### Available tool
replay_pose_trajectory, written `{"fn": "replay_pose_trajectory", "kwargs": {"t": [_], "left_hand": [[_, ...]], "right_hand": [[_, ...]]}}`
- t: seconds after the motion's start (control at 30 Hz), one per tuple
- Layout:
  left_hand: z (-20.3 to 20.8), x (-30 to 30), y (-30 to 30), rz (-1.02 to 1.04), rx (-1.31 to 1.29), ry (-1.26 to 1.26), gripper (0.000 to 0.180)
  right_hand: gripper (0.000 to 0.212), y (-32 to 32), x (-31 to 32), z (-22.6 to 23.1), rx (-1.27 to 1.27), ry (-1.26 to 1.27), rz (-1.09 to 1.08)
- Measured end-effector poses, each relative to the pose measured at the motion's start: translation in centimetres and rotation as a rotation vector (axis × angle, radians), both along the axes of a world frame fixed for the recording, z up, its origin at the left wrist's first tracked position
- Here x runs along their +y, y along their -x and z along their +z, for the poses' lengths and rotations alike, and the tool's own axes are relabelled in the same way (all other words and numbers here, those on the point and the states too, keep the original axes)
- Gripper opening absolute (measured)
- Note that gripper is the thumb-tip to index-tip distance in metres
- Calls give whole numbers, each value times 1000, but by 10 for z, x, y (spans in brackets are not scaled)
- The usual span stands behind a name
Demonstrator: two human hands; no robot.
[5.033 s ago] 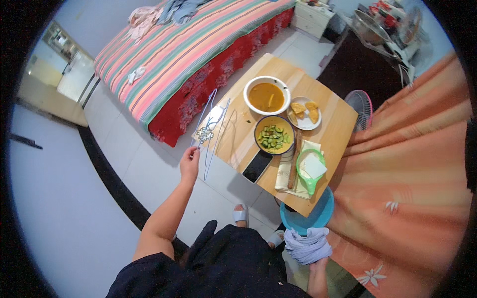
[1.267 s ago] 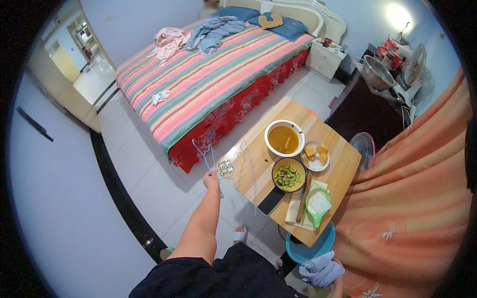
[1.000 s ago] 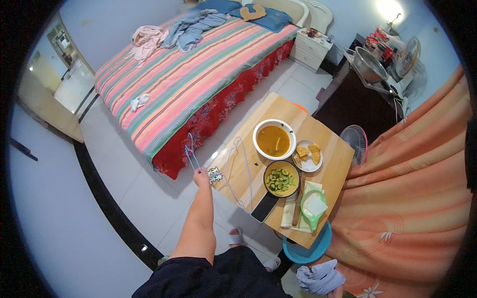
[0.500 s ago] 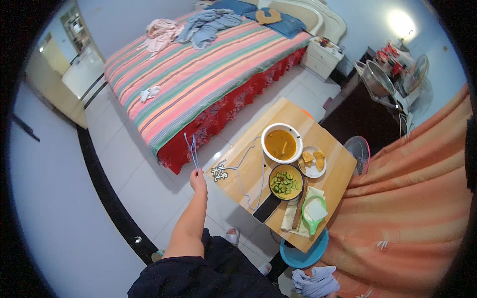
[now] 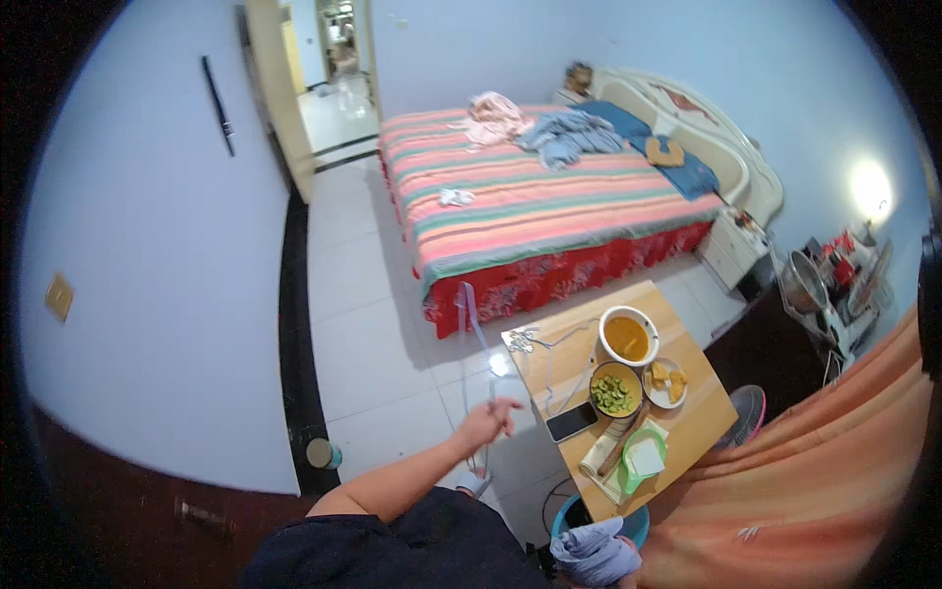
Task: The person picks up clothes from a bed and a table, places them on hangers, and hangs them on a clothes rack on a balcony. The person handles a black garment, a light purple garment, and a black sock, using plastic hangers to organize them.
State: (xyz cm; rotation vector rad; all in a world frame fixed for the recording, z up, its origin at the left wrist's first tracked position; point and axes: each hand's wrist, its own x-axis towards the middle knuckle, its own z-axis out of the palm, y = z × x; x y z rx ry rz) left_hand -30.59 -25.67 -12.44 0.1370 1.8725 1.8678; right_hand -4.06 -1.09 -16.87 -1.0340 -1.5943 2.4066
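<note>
My left hand (image 5: 490, 422) is over the floor, left of the small wooden table (image 5: 687, 432). A thin pale-blue clothes hanger (image 5: 469, 324) stands up at that hand, blurred; the fingers are partly smeared and some point right. At the lower edge, a bunched grey-blue cloth (image 5: 595, 552) hangs in front of the blue basin (image 5: 640, 530). A small part of my right hand (image 5: 629, 569) shows beside the cloth, its fingers mostly hidden. Another hanger (image 5: 551, 378) lies on the table, by a black phone (image 5: 572, 423).
The table also bears a soup bowl (image 5: 604, 339), a bowl of sliced green vegetables (image 5: 614, 393), a plate of yellow food (image 5: 677, 376) and a green-handled strainer-like dish (image 5: 636, 479). Beyond stands a striped bed (image 5: 549, 221). An orange curtain (image 5: 785, 471) hangs right; a dark cabinet stands lower left.
The view has swung left. My left hand has moved nearer the table's left edge with the hanger. The grey-blue cloth has come up in front of the basin.
</note>
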Motion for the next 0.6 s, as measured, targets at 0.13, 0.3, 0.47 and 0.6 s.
{"fn": "replay_pose_trajectory", "kwargs": {"t": [0.13,0.3,0.47,0.6], "left_hand": [[3,13,-101,-253,79,-81,41],[41,14,-186,-378,115,-65,61],[93,-7,-212,-413,305,-128,73],[121,-20,-221,-165,175,-219,52]], "right_hand": [[28,-11,3,26,186,-143,162],[28,-5,-29,100,420,-276,375],[29,2,-63,149,510,-293,386],[35,6,-86,170,546,-54,391]]}}
